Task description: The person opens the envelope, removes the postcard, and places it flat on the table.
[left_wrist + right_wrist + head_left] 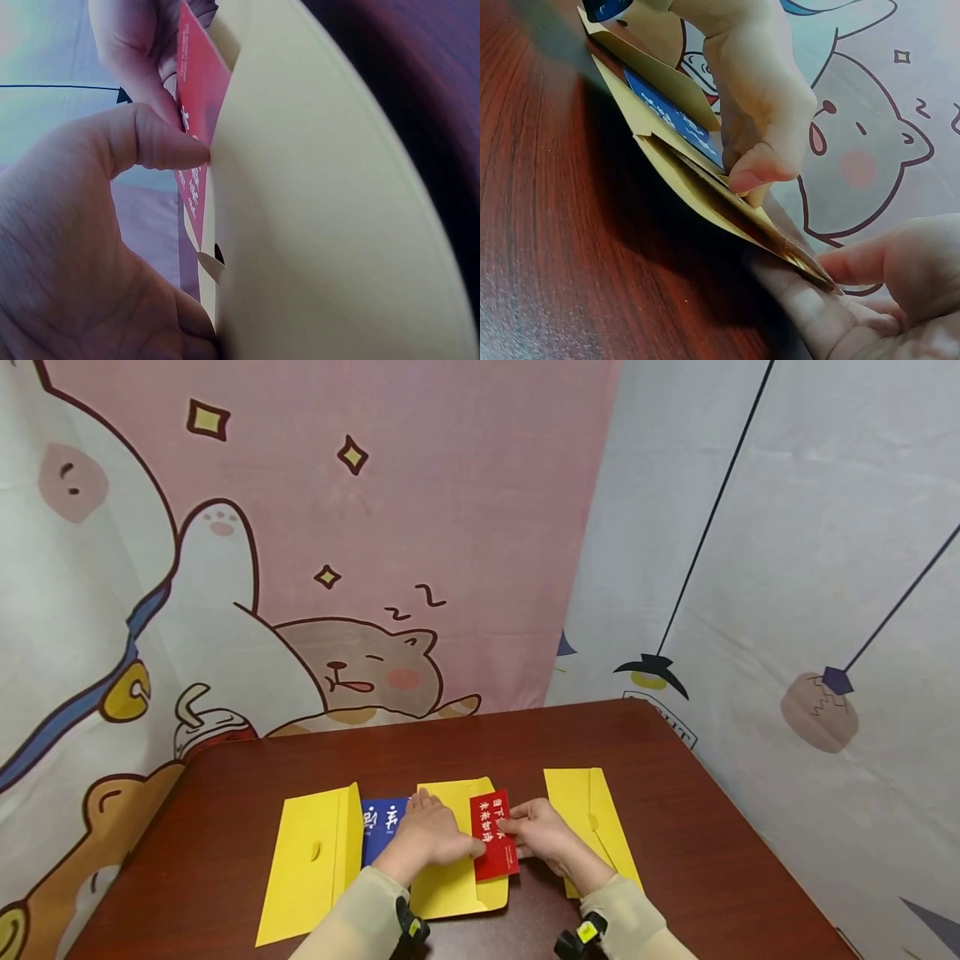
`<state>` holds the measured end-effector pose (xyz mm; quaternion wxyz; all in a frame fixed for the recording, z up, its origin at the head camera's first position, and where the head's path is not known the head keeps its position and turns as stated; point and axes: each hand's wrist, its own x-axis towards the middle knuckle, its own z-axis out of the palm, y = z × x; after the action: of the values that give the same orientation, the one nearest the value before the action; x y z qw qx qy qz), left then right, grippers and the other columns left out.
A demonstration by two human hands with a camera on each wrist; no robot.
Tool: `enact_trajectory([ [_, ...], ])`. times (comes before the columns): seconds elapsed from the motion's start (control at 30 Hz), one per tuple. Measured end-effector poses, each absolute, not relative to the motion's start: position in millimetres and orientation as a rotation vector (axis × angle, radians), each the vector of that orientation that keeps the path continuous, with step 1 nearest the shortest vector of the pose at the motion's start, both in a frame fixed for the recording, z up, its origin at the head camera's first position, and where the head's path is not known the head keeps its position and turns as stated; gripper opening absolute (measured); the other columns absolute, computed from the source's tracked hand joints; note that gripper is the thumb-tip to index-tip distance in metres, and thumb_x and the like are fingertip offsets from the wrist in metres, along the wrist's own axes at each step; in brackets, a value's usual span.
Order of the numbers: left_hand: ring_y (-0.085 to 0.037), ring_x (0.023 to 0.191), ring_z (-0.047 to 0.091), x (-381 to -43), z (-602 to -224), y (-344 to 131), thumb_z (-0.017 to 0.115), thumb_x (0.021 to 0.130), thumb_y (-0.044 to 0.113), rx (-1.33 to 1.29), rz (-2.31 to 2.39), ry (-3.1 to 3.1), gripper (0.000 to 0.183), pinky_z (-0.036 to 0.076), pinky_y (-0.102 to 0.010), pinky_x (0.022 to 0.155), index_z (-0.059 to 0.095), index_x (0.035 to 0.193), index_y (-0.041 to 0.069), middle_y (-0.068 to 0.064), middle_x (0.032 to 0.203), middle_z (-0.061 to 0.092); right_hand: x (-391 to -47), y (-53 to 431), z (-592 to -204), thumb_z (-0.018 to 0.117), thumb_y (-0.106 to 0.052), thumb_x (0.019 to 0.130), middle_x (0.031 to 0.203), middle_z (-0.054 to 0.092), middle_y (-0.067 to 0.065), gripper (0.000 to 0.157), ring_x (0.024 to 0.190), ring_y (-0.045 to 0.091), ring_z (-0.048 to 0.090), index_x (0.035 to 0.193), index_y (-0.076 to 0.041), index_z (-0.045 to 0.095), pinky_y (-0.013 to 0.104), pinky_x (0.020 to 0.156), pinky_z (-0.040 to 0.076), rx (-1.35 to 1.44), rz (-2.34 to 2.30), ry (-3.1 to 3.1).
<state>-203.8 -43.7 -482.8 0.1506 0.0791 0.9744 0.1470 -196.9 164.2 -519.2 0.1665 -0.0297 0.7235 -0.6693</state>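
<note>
My right hand [546,837] pinches the right edge of a red card [491,858] with white characters, thumb on top. The card lies partly inside the open right end of a yellow envelope [442,897]. Across that envelope rests my left hand [429,837], its fingers extended away from me. In the left wrist view its thumb [154,142] touches the envelope's edge beside the card. The right wrist view shows the envelope's mouth gaping, with the fingers of my right hand [885,292] at its near corner. The inserted part of the card is hidden.
A second yellow envelope [296,868] lies on the left, beside a blue card [377,831] with white characters, partly covered by my left hand. Another yellow envelope [585,806] lies to the right, under my right forearm. The brown table [720,877] meets cartoon-printed cloth at the back.
</note>
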Motion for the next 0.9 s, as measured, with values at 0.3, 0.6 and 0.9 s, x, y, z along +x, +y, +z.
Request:
enact_trajectory([
  [0.3, -0.051, 0.155, 0.021, -205, -485, -41, 0.078, 0.076, 0.063, 0.218, 0.43, 2.791, 0.114, 0.017, -0.06, 0.126, 0.042, 0.155, -0.011, -0.032, 0.164, 0.033, -198, 172, -518, 0.063, -0.005, 0.104, 0.098, 0.076, 0.021, 0.032, 0.082, 0.029, 0.078, 0.121, 0.021, 0.059, 0.041, 0.07, 0.064, -0.075, -1.925, 2.007],
  [0.6, -0.051, 0.155, 0.021, -205, -484, -42, 0.077, 0.077, 0.064, 0.215, 0.408, 2.785, 0.114, 0.017, -0.059, 0.126, 0.041, 0.156, -0.01, -0.032, 0.164, 0.033, -198, 179, -515, 0.066, -0.008, 0.103, 0.102, 0.076, 0.02, 0.038, 0.084, 0.031, 0.078, 0.127, 0.02, 0.057, 0.043, 0.073, 0.064, -0.032, -1.916, 2.004],
  [0.9, -0.05, 0.156, 0.02, -205, -482, -42, 0.077, 0.077, 0.063, 0.211, 0.394, 2.788, 0.114, 0.016, -0.059, 0.126, 0.04, 0.156, -0.011, -0.032, 0.164, 0.033, -198, 187, -512, 0.066, -0.007, 0.103, 0.102, 0.076, 0.021, 0.038, 0.084, 0.031, 0.078, 0.127, 0.02, 0.056, 0.043, 0.073, 0.064, -0.023, -1.912, 2.017],
])
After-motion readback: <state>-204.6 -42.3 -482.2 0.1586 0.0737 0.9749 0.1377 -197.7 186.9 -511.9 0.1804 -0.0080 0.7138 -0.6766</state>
